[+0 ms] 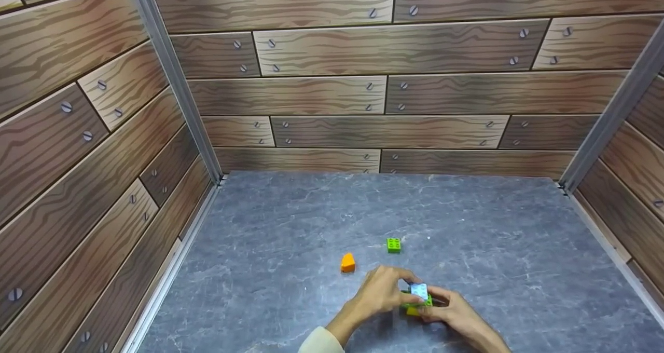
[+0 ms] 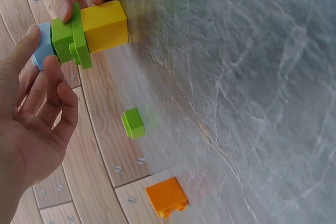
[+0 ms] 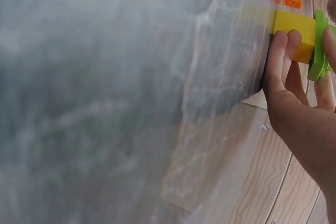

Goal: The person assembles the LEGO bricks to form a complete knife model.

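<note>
On that grey tabletop (image 1: 259, 233), your right hand (image 1: 459, 314) grips the stack (image 2: 80, 35) and your left hand (image 1: 381, 290) pinches its blue brick (image 2: 43, 46) on top. So you've got yellow block (image 2: 106, 26), green plate (image 2: 81, 40), green block (image 2: 62, 32) and blue piled up; can't tell if blue's fully seated. Loose past your left hand: orange piece (image 1: 348, 263), small green brick (image 1: 393, 245).

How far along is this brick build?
Done: the yellow block, green plate and green brick look stacked. In hand: the left hand pinches the light blue brick at the top; the right hand holds the pieces below it. Probably left: the loose green brick and orange brick, both lying apart on the tabletop.
</note>
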